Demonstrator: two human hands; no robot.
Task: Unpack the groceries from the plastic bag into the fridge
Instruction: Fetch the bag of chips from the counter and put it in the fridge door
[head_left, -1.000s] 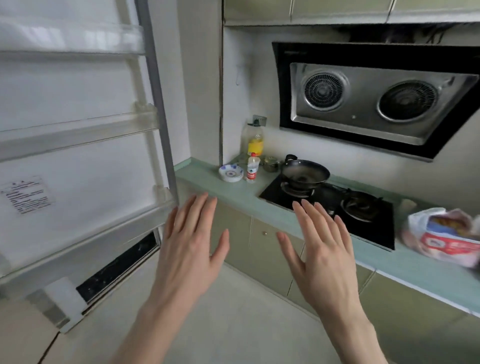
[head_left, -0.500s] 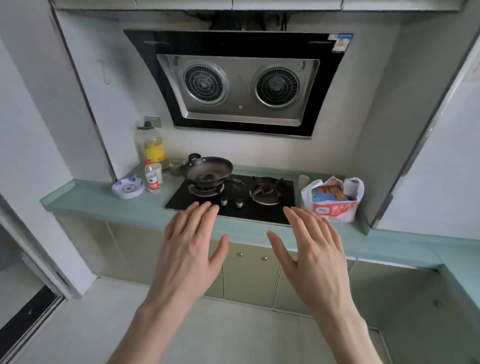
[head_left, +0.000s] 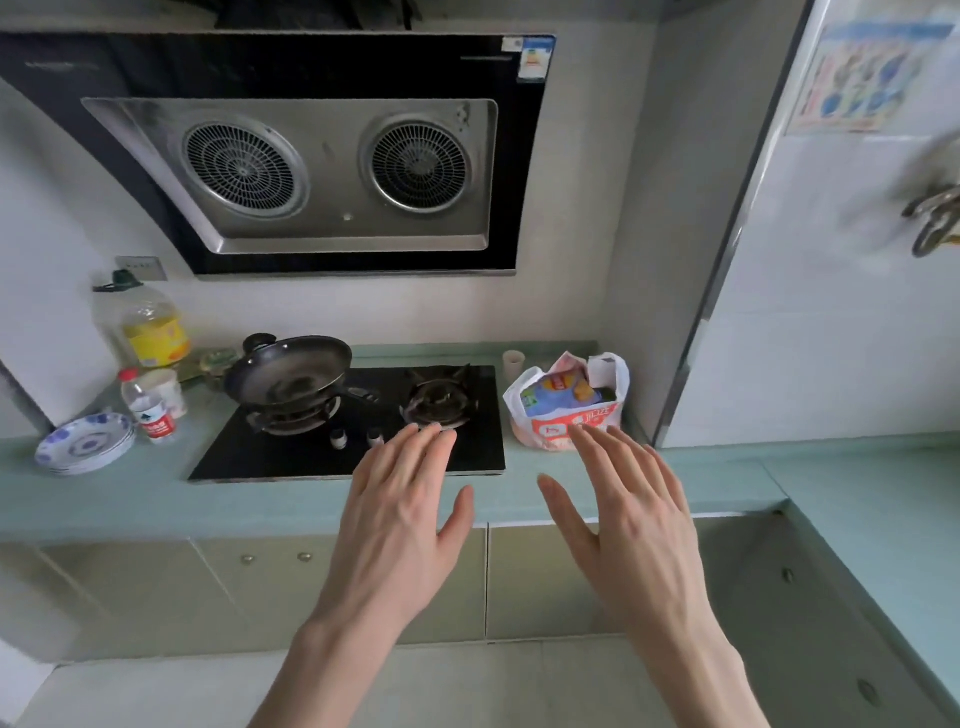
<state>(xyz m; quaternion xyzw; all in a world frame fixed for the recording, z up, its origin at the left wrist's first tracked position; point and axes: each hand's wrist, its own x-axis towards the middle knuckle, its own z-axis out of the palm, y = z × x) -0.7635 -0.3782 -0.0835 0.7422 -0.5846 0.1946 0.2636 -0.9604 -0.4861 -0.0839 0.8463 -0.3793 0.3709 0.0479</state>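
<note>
Unpacking not yet begun: both hands empty, bag full on the counter.

Nearest the camera, the left hand (head_left: 400, 514) and the right hand (head_left: 628, 514) hover palm-down over the front edge of the pale green countertop (head_left: 130, 499), fingers straight and loosely spread, thumbs out, gripping nothing. The right fingertips (head_left: 582, 434) overlap the lower front of the bag in the view; whether they touch it I cannot tell. Beyond them, the white and red plastic grocery bag (head_left: 566, 415) stands upright at the right end of the counter, just beside the black glass gas hob (head_left: 291, 452) with its dark frying pan (head_left: 291, 369). The bag's mouth is open, and a blue packet (head_left: 558, 392) and other goods fill it to the top. No fridge interior shows here. By my judgement every item is left to move, and the first grasp comes next.
</note>
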